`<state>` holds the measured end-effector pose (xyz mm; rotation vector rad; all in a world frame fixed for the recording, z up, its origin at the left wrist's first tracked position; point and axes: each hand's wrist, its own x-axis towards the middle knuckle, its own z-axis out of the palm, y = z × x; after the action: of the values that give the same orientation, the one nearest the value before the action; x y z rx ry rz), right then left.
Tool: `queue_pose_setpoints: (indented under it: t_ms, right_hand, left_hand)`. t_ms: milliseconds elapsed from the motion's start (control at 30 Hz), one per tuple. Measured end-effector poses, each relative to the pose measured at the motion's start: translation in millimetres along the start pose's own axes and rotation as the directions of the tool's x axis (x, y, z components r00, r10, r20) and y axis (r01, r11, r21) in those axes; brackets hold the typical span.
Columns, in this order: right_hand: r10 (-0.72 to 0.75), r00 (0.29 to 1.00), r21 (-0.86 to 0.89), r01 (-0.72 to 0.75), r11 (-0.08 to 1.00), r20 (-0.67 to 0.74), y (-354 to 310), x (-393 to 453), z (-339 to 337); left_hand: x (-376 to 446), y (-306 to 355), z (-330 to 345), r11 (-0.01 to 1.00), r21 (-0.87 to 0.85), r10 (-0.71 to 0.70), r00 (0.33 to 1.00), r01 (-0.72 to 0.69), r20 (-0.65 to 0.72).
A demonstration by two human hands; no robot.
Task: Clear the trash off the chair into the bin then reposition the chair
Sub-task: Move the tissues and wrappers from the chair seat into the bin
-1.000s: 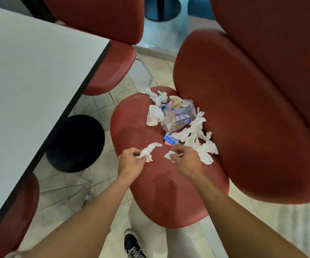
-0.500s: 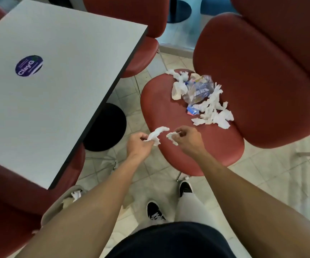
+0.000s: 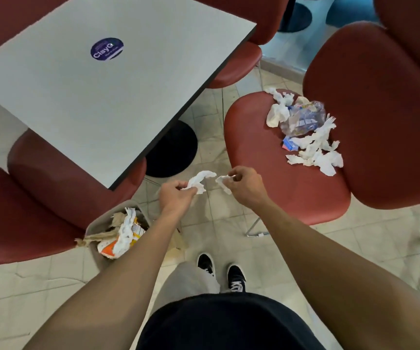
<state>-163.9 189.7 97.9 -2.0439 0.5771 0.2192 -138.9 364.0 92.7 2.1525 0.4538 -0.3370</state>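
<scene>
Two tissue scraps (image 3: 199, 181) in hand — bin (image 3: 93, 227) holds wrappers.

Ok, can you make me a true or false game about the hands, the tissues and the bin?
1. Each hand holds a piece of white tissue. True: the left hand pinches one tissue piece and the right hand pinches a smaller piece.
2. The bin is empty. False: the bin by the person's left arm already has paper and wrappers in it.
3. The chair seat is all clean. False: the chair seat has a pile of tissues and a plastic bag on it.
4. The table has a round purple sticker on it. True: the sticker sits on the grey table.
</scene>
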Motion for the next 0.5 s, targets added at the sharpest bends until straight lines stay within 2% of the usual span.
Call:
queue_pose_setpoints:
  t_ms: [300,500]
  right_hand:
    - [-0.074,0.986,-0.074,0.086,0.994,0.146,-36,-27,75]
    - [-0.033,0.979,-0.076,0.049,0.996,0.201,-62,-49,159]
  left_hand:
    - [-12,-78,-75,0.986,-0.130,-0.117,0.987,0.103,-0.108]
    - [5,-149,-130,0.960,-0.175,-0.244,0.960,0.219,-0.137]
